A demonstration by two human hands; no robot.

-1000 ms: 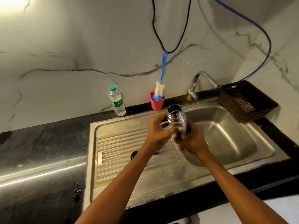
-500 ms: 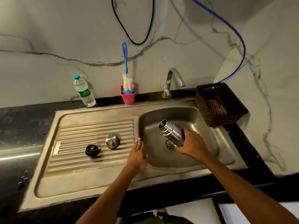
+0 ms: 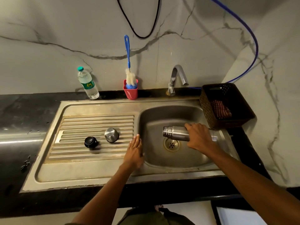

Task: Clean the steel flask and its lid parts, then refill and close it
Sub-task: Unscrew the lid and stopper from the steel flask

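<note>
Gripping flask [image 3: 176,133] with right hand [image 3: 198,137], fingers wrapped over body, flask lying sideways above sink basin [image 3: 162,114], open mouth pointing left over drain [image 3: 171,144]. Left hand [image 3: 134,151] flat, fingers straight, resting on ledge between draining board [image 3: 78,124] and basin, holding nothing. Steel cap [image 3: 111,134] and black stopper [image 3: 90,142] on draining board, apart. Behind: water bottle [image 3: 87,83], brush [image 3: 129,65] in red cup [image 3: 130,92], tap [image 3: 177,78], dark basket [image 3: 225,104] right.
</note>
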